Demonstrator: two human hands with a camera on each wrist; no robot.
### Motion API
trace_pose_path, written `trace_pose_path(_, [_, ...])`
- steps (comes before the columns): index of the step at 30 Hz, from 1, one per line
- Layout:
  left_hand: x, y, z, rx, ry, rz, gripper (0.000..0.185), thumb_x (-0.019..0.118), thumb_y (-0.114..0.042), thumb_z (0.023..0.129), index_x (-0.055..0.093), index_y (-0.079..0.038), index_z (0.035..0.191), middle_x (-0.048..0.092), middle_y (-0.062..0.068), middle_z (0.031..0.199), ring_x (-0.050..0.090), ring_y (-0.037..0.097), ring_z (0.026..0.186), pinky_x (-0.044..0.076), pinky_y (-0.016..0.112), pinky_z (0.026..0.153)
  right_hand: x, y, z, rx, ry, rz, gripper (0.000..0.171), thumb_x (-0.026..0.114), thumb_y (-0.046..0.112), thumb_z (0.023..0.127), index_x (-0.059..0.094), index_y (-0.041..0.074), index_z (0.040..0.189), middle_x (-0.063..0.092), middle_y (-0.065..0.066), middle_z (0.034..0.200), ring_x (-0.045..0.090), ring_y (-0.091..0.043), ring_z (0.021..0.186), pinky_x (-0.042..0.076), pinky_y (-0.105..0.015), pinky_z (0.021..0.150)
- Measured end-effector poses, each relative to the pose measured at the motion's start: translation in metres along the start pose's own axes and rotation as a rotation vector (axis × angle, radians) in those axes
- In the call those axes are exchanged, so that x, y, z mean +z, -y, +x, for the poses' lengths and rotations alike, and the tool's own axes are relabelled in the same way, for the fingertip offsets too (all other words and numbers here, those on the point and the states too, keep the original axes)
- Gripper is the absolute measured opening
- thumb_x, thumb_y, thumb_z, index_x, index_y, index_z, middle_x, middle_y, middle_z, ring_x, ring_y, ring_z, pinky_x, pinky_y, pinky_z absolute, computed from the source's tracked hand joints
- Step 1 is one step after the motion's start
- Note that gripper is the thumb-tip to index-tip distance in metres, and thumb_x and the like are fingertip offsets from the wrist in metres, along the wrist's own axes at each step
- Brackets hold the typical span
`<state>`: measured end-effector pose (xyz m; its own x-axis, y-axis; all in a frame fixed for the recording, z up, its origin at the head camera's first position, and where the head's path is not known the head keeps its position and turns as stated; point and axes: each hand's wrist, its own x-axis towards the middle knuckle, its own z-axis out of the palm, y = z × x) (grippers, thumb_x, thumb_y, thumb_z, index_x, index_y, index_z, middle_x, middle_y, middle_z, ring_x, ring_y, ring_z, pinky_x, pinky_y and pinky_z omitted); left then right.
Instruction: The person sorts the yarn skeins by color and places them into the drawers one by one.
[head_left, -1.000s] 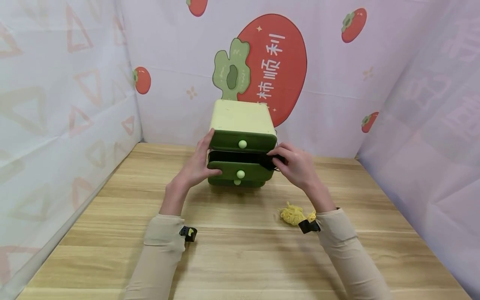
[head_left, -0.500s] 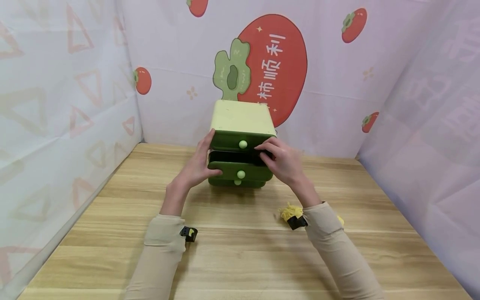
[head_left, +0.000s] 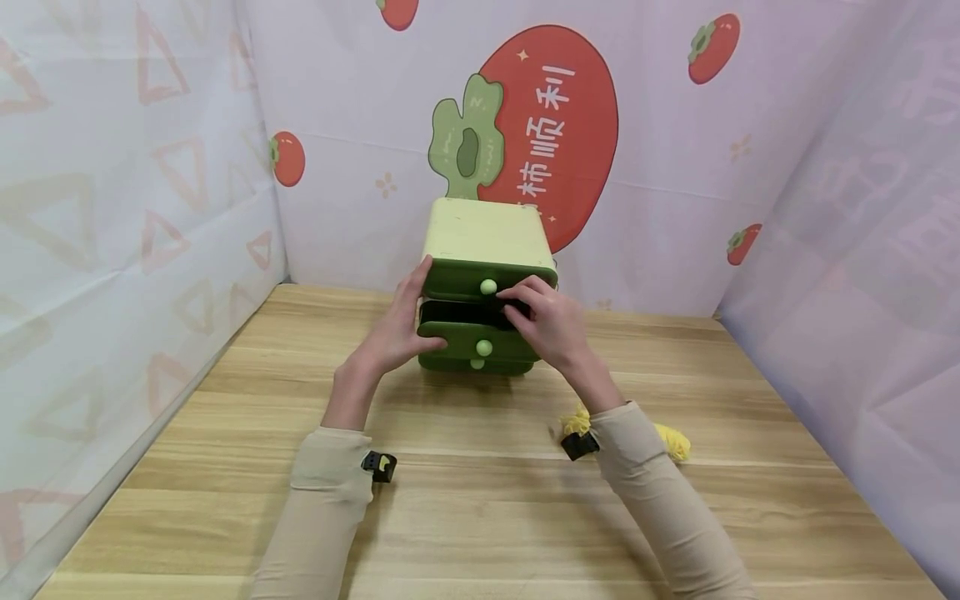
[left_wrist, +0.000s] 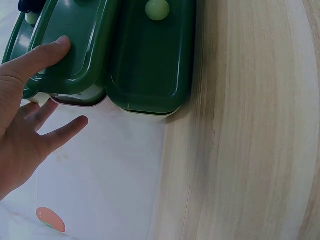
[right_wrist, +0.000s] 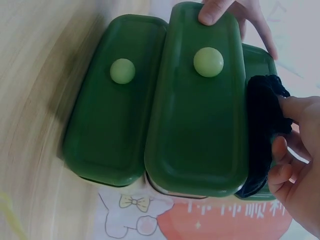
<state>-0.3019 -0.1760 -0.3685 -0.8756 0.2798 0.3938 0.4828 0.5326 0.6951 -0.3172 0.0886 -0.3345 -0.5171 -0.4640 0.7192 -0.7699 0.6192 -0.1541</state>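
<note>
On a wooden table hemmed in by printed cloth walls, my two hands are working at a small green chest of drawers standing in the centre of the head view, just below a big red persimmon picture.

At the left of centre, my left hand is bracing the chest's left side, fingers straight and loosely spread. In the left wrist view the thumb, upper left of the frame, is pressing flat on the front of the middle drawer, while the other fingers are lying open against the chest's pale side. It is gripping nothing.

The middle drawer is standing pulled out a little, its dark opening showing under the top drawer; the bottom drawer is sitting in below. Each front is carrying a round pale-green knob.

Right of centre, my right hand is reaching over the open drawer, its curled fingers pressing and pinching a black bundle of what looks like yarn at the gap. In the right wrist view that black bundle is lying along the drawer's rim at the right of the frame, with my fingers touching it from the right.

Further right and lower in the head view, a yellow tuft of yarn is lying on the table, partly hidden behind my right sleeve.
</note>
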Motion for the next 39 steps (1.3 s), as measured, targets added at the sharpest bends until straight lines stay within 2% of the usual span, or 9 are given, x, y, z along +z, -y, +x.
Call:
trace_pose_path(10, [0.0,0.0,-0.001,-0.007,0.005,-0.011,0.125,0.084,-0.009,0.078,-0.006,-0.039,0.159,0.003,0.007,0.167,0.033,0.033,0.144,0.035,0.053,0.115,0.004,0.003,-0.001,0.044,-0.032,0.037,0.02,0.071,0.021,0.093,0.074,0.014,0.111,0.063,-0.004,0.107,0.047,-0.011,0.055,0.041,-0.027,0.052])
trace_pose_path(18, [0.001,0.001,0.001,0.002,0.001,-0.018,0.125,0.085,-0.008,0.077,-0.005,-0.037,0.159,0.005,0.009,0.166,0.033,0.032,0.142,0.033,0.052,0.116,0.004,0.006,-0.006,0.076,-0.018,0.064,0.013,0.067,0.022,0.096,0.075,0.014,0.099,0.064,-0.003,0.097,0.05,-0.011,0.058,0.043,-0.027,0.054])
trace_pose_path(22, [0.001,0.001,0.001,0.001,0.0,-0.016,0.125,0.085,-0.008,0.077,-0.005,-0.038,0.159,0.005,0.008,0.166,0.035,0.032,0.141,0.033,0.053,0.116,0.003,0.005,-0.008,0.085,0.037,0.038,0.014,0.068,0.025,0.095,0.076,0.015,0.1,0.068,-0.002,0.098,0.058,-0.013,0.066,0.046,-0.029,0.056])
trace_pose_path(28, [0.0,0.002,0.001,0.0,-0.005,-0.013,0.126,0.085,-0.009,0.077,-0.005,-0.039,0.159,0.005,0.008,0.166,0.034,0.032,0.141,0.033,0.053,0.116,-0.001,0.008,-0.01,0.118,0.208,0.019,0.02,0.066,0.033,0.096,0.077,0.019,0.106,0.072,0.002,0.105,0.067,-0.015,0.077,0.05,-0.033,0.061])
trace_pose_path(30, [0.001,0.002,0.001,0.001,-0.006,-0.013,0.126,0.085,-0.009,0.076,-0.005,-0.039,0.159,0.006,0.008,0.166,0.035,0.032,0.14,0.033,0.053,0.116,-0.002,0.01,-0.011,0.138,0.263,0.029,0.022,0.065,0.033,0.096,0.076,0.02,0.11,0.073,0.003,0.109,0.068,-0.016,0.085,0.053,-0.035,0.067])
trace_pose_path(34, [0.0,0.002,0.001,-0.003,-0.004,-0.013,0.126,0.086,-0.01,0.077,-0.005,-0.04,0.158,0.007,0.008,0.165,0.037,0.033,0.137,0.035,0.054,0.114,-0.006,0.013,-0.012,0.123,0.35,0.051,0.027,0.066,0.032,0.095,0.073,0.022,0.119,0.072,0.003,0.118,0.068,-0.018,0.106,0.055,-0.041,0.087])
trace_pose_path(36, [0.0,0.001,0.001,-0.005,-0.003,-0.012,0.126,0.086,-0.01,0.077,-0.005,-0.04,0.158,0.007,0.008,0.165,0.038,0.033,0.137,0.035,0.054,0.114,-0.007,0.015,-0.012,0.114,0.34,0.076,0.028,0.066,0.031,0.096,0.072,0.021,0.121,0.071,0.002,0.12,0.067,-0.019,0.108,0.055,-0.042,0.089])
trace_pose_path(39, [0.0,0.001,0.001,-0.001,-0.004,-0.009,0.126,0.086,-0.01,0.076,-0.004,-0.039,0.159,0.007,0.009,0.165,0.039,0.034,0.136,0.036,0.053,0.113,-0.008,0.015,-0.013,0.137,0.273,0.09,0.027,0.065,0.029,0.097,0.072,0.018,0.12,0.07,0.0,0.118,0.068,-0.02,0.102,0.056,-0.04,0.079])
